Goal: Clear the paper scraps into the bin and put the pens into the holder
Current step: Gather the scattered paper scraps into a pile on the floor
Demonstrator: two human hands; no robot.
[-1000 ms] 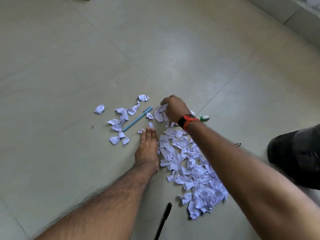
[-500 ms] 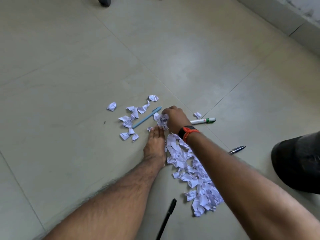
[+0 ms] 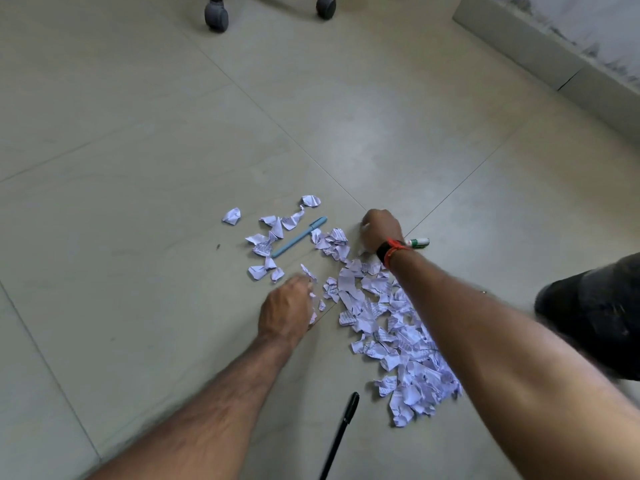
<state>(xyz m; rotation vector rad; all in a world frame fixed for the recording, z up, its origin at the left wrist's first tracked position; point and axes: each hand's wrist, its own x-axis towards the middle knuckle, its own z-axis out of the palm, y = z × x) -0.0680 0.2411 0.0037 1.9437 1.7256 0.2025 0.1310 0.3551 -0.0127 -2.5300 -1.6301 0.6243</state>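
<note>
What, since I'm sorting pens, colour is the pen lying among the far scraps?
Light blue pen, head view.

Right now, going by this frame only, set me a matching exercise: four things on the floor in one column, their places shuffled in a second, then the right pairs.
Things
1. blue pen
2. black pen
3. marker
4. wheels

Places
A. top edge of the view
B. just right of the right hand, partly hidden by the wrist
C. among loose scraps, left of that hand
D. bottom of the view, left of the pile

Pairs: 1-C, 2-D, 3-B, 4-A
</note>
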